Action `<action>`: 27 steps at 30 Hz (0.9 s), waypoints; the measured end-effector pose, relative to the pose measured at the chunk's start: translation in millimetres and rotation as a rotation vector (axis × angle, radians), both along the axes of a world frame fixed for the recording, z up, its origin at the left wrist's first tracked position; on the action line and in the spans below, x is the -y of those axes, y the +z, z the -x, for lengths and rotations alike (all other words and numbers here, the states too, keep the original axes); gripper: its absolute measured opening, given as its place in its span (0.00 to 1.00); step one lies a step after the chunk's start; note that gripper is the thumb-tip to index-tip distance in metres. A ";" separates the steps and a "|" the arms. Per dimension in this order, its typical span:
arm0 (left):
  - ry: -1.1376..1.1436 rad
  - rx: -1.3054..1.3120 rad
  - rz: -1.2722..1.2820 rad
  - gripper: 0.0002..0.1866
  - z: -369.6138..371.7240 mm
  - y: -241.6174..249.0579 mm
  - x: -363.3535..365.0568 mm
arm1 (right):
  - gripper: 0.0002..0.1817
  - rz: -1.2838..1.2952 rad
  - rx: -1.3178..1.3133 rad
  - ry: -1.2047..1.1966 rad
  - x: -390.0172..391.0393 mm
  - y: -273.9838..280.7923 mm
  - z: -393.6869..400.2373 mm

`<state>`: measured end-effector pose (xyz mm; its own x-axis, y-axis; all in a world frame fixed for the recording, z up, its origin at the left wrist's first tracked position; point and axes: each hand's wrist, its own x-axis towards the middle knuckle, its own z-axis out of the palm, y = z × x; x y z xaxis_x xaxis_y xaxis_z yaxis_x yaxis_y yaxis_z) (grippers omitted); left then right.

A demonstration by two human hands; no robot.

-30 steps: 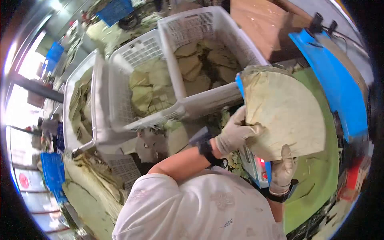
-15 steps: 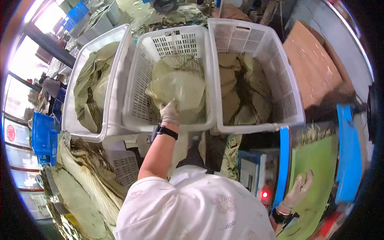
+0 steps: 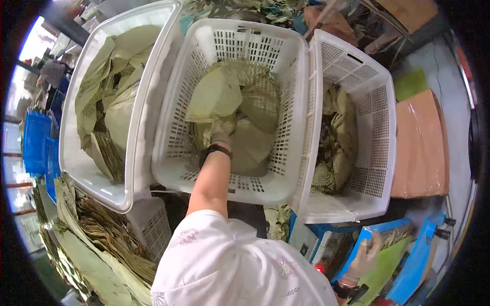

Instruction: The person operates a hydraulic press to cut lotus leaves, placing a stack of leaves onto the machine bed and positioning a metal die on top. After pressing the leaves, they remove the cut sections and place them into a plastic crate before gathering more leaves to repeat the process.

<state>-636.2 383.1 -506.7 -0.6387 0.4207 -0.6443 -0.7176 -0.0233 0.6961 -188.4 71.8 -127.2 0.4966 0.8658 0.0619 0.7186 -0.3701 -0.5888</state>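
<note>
Three white plastic baskets hold flat, dried green leaves. My left hand (image 3: pixel 218 133), in a pale glove with a dark band at the wrist, reaches down into the middle basket (image 3: pixel 168 171). Its fingers are closed at the lower edge of a pale leaf (image 3: pixel 217 97) lifted on top of the leaf pile (image 3: pixel 255 145); the fingertips are partly hidden. At the lower right, my gloved right hand (image 3: pixel 366 255) is over a green surface (image 3: pixel 383 265) beside a blue edge, its fingers partly curled and blurred.
The left basket (image 3: pixel 135 168) and right basket (image 3: pixel 380 204) flank the middle one. Large leaves (image 3: pixel 92 255) are stacked at the lower left, near blue crates (image 3: pixel 37 143). A brown cardboard sheet (image 3: pixel 421 148) leans at the right. Leaves lie beyond the baskets.
The view has turned and moved closer to the baskets. My left hand is deeper in the middle basket, and the pale leaf there is now folded or tilted. My right hand has moved up beside the blue edge.
</note>
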 end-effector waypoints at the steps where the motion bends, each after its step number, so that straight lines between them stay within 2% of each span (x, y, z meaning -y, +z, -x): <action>1: -0.013 -0.019 -0.002 0.18 1.0 -2.6 5.0 | 0.19 -0.021 0.069 0.041 -4.3 -13.5 -3.6; 3: -0.063 -0.082 -0.030 0.17 2.7 -3.3 27.1 | 0.20 0.018 -0.001 0.068 -21.8 -22.0 5.4; 5: -0.152 -0.148 -0.074 0.16 2.9 9.6 50.7 | 0.21 0.030 -0.215 0.095 -34.1 -43.9 9.0; 6: -0.205 -0.182 -0.094 0.15 2.8 30.1 63.2 | 0.19 0.086 -0.283 0.124 -42.4 -52.5 14.1; 7: -0.325 -0.230 -0.123 0.15 -0.1 84.5 75.0 | 0.19 0.098 -0.283 0.223 -47.8 -66.9 16.0; 8: -0.364 -0.282 -0.150 0.14 0.9 85.1 79.3 | 0.19 0.108 -0.285 0.330 -54.1 -81.3 18.9; 10: -0.413 -0.391 -0.171 0.14 5.9 101.5 94.6 | 0.19 0.176 -0.010 0.565 -76.9 -98.6 43.6; 11: -0.424 -0.448 -0.165 0.13 9.7 117.2 105.5 | 0.24 0.208 -0.054 0.644 -82.6 -127.3 39.9; 12: -0.487 -0.502 -0.122 0.12 4.6 192.7 124.7 | 0.24 0.203 -0.082 0.715 -87.5 -148.6 44.1; 13: -0.515 -0.537 -0.153 0.13 2.8 224.1 140.7 | 0.28 0.171 0.033 0.720 -92.5 -167.9 52.6; 14: -0.558 -0.648 -0.168 0.13 3.5 248.4 163.0 | 0.32 0.131 0.148 0.726 -97.9 -188.5 59.9; 15: -0.593 -0.761 -0.185 0.13 3.8 272.3 185.3 | 0.41 0.191 0.246 0.713 -100.2 -213.6 56.9; 16: -0.661 -0.949 -0.179 0.13 5.5 294.1 212.4 | 0.41 0.168 0.224 0.788 -97.8 -222.3 58.3; 17: -0.642 -1.204 -0.164 0.13 5.9 312.4 240.5 | 0.45 0.174 0.218 0.760 -99.8 -231.8 62.1; 18: -0.628 -1.455 -0.131 0.13 0.0 339.4 269.1 | 0.48 0.180 0.212 0.732 -102.2 -240.4 66.6; 19: -0.686 -1.397 -0.078 0.15 -4.2 364.2 304.8 | 0.48 0.172 0.204 0.714 -103.1 -247.5 69.2; 20: -0.645 -1.411 -0.041 0.15 -5.2 380.8 338.7 | 0.48 0.168 0.187 0.709 -104.1 -250.2 70.1; 22: -0.702 -1.616 0.262 0.17 -4.9 409.6 399.0 | 0.48 0.164 0.128 0.692 -106.5 -257.3 75.3; 24: -0.604 -1.608 0.509 0.17 0.1 434.6 450.8 | 0.48 0.147 0.076 0.684 -112.5 -263.2 74.4; 25: -0.551 -1.637 0.618 0.17 16.8 431.8 468.9 | 0.49 0.142 0.038 0.684 -114.3 -264.6 74.8; 26: -0.417 -1.587 0.600 0.17 29.0 432.8 484.9 | 0.49 0.138 0.009 0.684 -116.9 -267.4 74.3; 27: -0.299 -1.602 0.794 0.20 44.3 429.8 495.7 | 0.49 0.136 -0.023 0.682 -119.4 -268.3 74.4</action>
<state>-680.4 -112.6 -76.9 -0.7441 0.5572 0.3686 0.6680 0.6126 0.4224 -262.8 191.2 -395.6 -0.1615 0.9842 -0.0733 0.8047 0.0883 -0.5871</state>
